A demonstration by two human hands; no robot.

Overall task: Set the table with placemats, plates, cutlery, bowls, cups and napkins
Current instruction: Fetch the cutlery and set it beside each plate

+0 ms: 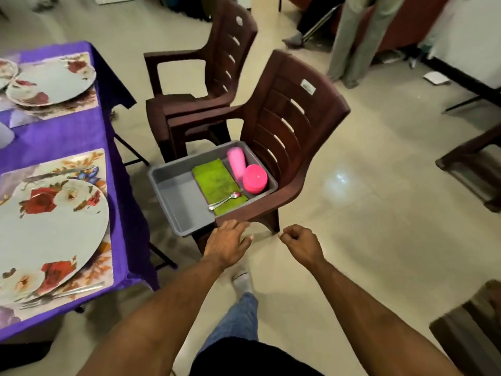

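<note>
A grey bin sits on the seat of a brown plastic chair. Inside lie a green napkin, a spoon on top of it, a pink cup on its side and a pink bowl. My left hand reaches toward the bin's near corner with fingers relaxed and empty. My right hand hovers to the right, fingers curled, holding nothing. On the purple table at left, a floral plate lies on a floral placemat with a fork. A second setting with plates lies farther back.
A second brown chair stands behind the first. A person's legs stand at the upper right. Dark furniture edges the right side. Tiled floor spreads between the chairs and my feet.
</note>
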